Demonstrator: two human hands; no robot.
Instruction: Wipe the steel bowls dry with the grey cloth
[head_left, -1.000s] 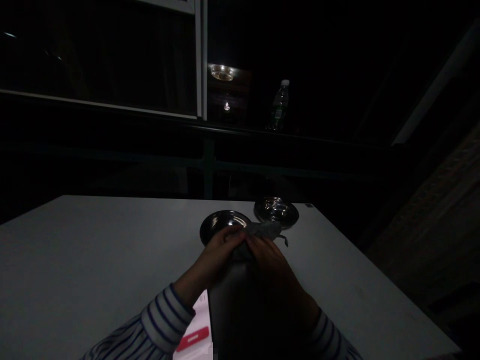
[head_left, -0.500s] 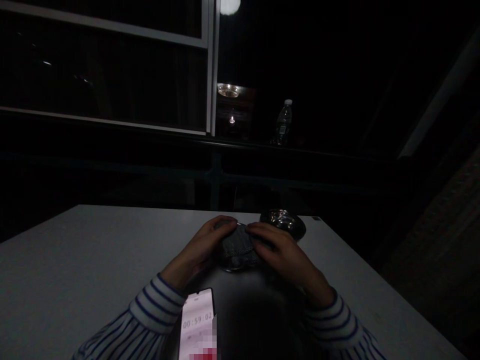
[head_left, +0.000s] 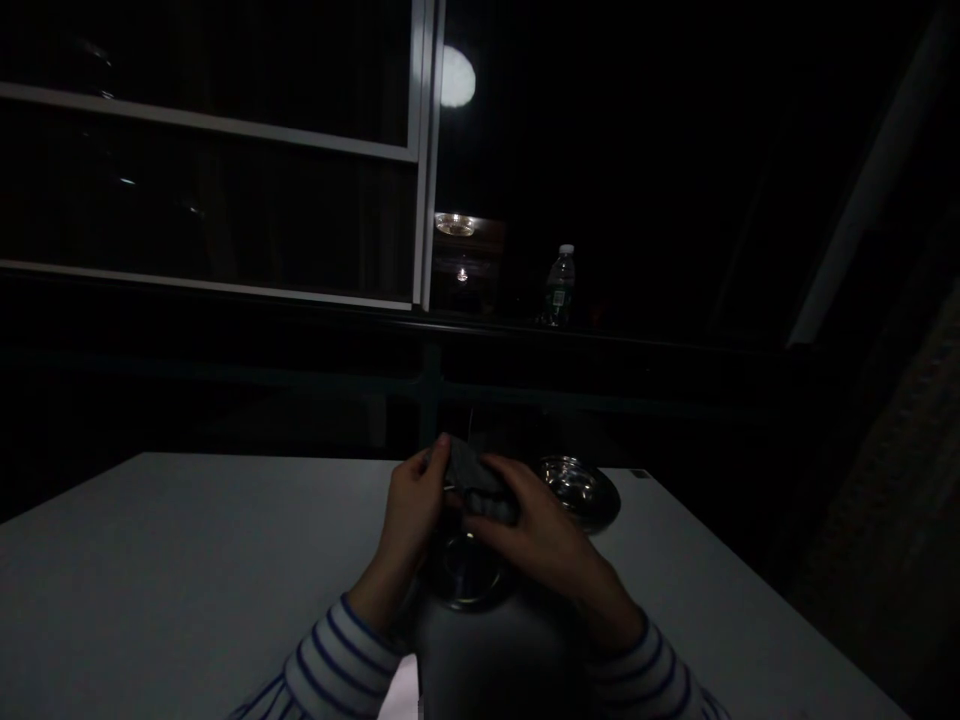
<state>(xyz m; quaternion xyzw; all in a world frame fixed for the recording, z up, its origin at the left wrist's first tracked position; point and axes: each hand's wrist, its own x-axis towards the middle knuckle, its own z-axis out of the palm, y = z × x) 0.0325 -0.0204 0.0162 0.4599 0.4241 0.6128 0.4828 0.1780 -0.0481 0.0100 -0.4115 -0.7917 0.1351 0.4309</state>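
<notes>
A dark grey folded piece, seemingly cloth, is held between both hands above a shiny round metal bowl. My left hand pinches its left side, thumb on top. My right hand grips the right side with the fingers over it and the thumb below. The bowl stands on the table beneath the hands, its far part hidden by them. Dim light leaves the exact kind of the grey piece unclear.
A second metal bowl stands just beyond my right hand on the white table. A lit phone lies by my left sleeve. On the dark ledge behind stands a plastic bottle, beside a window frame.
The grey piece has been raised off the bowl and folded or tilted, so the bowl's inside now shows. The view has tipped upward, and most of the phone has left the picture.
</notes>
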